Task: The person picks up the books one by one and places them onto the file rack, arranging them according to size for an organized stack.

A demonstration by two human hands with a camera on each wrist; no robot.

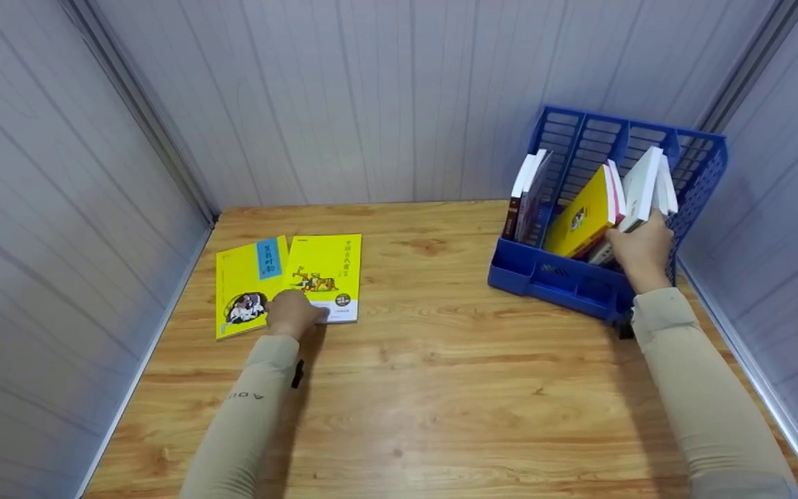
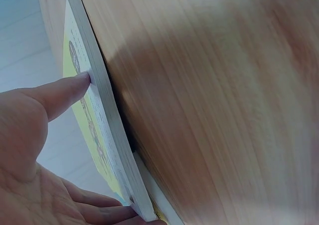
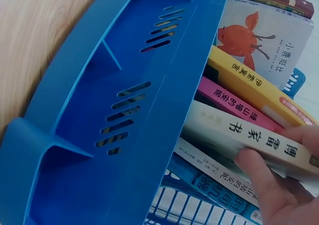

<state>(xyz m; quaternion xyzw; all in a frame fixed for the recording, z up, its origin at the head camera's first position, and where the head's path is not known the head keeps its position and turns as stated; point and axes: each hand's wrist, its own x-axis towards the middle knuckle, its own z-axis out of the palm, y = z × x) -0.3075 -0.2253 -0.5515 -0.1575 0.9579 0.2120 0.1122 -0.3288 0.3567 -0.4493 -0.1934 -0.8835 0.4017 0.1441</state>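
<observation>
My left hand [image 1: 293, 313] is at the lower left corner of a thin yellow book [image 1: 323, 274] with animals on its cover. Its thumb presses the cover's white strip while the other fingers curl round a side edge, as the left wrist view shows. A second yellow book [image 1: 246, 287] with a blue label lies beside it, partly overlapped. At the right, my right hand [image 1: 643, 253] pinches a thick white book [image 3: 249, 135] by its spine between thumb and fingers. That book leans inside a blue file rack [image 1: 551, 277], next to a pink-spined book [image 3: 234, 105].
The rack also holds a thick yellow book [image 1: 582, 215], upright books [image 1: 525, 194] in its left slot, and blue and white spines [image 3: 214, 185] near the right hand. White panel walls [image 1: 399, 104] enclose the wooden table [image 1: 427, 374] at the back and sides.
</observation>
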